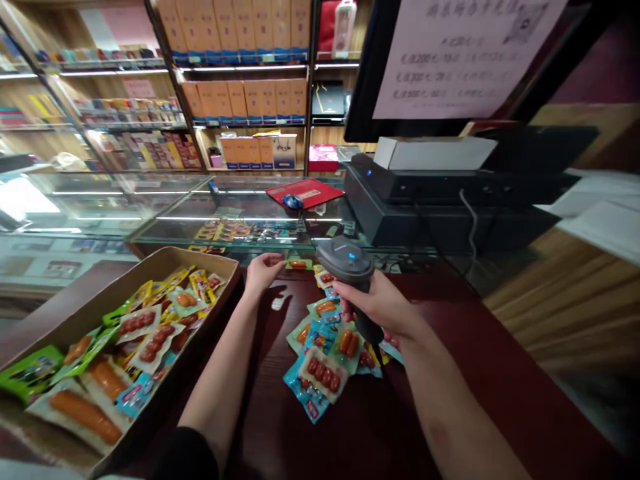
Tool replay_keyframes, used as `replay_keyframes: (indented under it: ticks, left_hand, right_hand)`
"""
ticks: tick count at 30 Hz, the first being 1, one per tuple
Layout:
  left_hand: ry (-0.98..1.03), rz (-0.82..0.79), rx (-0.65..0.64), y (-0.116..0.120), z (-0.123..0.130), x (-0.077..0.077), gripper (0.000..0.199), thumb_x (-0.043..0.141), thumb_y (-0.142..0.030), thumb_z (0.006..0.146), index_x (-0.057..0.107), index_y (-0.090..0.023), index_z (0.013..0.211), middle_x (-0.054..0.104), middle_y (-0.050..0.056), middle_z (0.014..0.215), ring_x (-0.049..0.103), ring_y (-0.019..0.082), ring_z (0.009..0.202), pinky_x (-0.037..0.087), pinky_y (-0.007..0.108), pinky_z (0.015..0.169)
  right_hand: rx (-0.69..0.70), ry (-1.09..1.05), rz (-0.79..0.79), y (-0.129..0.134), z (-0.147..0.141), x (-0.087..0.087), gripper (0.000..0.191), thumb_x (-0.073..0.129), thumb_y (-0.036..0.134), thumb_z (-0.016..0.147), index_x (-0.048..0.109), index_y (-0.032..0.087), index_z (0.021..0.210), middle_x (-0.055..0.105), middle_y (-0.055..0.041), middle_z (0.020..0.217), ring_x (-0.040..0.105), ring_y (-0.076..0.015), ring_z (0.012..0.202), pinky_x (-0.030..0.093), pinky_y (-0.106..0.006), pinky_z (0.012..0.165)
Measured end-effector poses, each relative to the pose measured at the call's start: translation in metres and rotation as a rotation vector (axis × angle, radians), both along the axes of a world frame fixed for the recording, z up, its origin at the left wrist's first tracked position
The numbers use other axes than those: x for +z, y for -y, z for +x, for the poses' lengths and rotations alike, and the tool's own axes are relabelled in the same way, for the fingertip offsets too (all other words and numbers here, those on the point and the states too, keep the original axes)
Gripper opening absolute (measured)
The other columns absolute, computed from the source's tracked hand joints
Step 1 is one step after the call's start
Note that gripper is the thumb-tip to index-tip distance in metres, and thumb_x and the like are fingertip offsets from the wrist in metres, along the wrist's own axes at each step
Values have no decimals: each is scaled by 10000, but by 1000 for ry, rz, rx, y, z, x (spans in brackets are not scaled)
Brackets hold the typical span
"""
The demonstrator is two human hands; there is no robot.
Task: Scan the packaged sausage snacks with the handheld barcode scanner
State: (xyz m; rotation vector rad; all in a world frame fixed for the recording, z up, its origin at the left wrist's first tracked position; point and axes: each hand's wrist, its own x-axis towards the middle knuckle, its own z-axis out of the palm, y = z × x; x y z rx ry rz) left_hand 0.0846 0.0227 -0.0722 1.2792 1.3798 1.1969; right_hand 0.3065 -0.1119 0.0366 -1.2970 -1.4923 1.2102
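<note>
My right hand [380, 301] is wrapped around the handle of a dark grey barcode scanner [345, 259] with a blue light on top. At the far edge of the dark red counter, my left hand [266, 272] pinches the left end of a small sausage packet [299, 265]. Below the scanner lies a loose pile of sausage packets [324, 371], some blue, some clear with reddish sausages. Part of that pile is hidden behind my right hand and the scanner. An open cardboard box [220, 259] full of similar snack packets stands left of my left arm.
Beyond the counter is a glass display case [240, 200] with a red mat [313, 193] on top. A monitor with a paper sign [460, 57] and black machines [400, 220] stand at the right. Shelves of orange boxes [245, 100] line the back.
</note>
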Motion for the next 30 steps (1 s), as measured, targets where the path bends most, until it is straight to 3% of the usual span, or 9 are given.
replay_keyframes:
  ticks: [4,9,19,24,30]
  left_hand:
    - [-248,-41,41,-17,6,-23,386,751,-332,687,713,-150,1026,743,108,944,685,195,680,549,309,645]
    - [-488,23,76,-23,14,-22,266,719,-282,740,737,-139,963,752,124,938,704,235,882,520,305,806]
    - [-495,118,60,-27,19,-36,89,656,-263,789,706,-193,768,736,51,786,683,192,768,472,258,713]
    - [-631,370,-91,-4,11,-32,106,533,-206,860,637,-211,878,706,53,898,647,183,847,455,257,780]
    - [-866,453,-284,48,-17,-26,161,456,-118,839,566,-233,860,643,80,963,613,220,897,441,297,772]
  right_hand:
    - [-33,-34,8,-3,5,-2,207,674,346,799,543,197,740,560,23,525,547,-125,427,447,-251,441]
    - [-45,-47,-29,-4,4,-6,232,669,356,806,534,192,712,563,21,527,564,-132,438,463,-258,454]
    - [-45,-33,-53,-6,4,-9,262,670,377,812,507,205,700,564,24,533,575,-143,446,473,-280,477]
    - [2,-12,-57,-6,1,-10,255,675,373,806,524,206,686,570,20,521,566,-139,440,472,-274,468]
    - [53,48,-30,1,-9,-4,234,667,377,802,547,199,706,576,17,520,563,-136,436,476,-263,458]
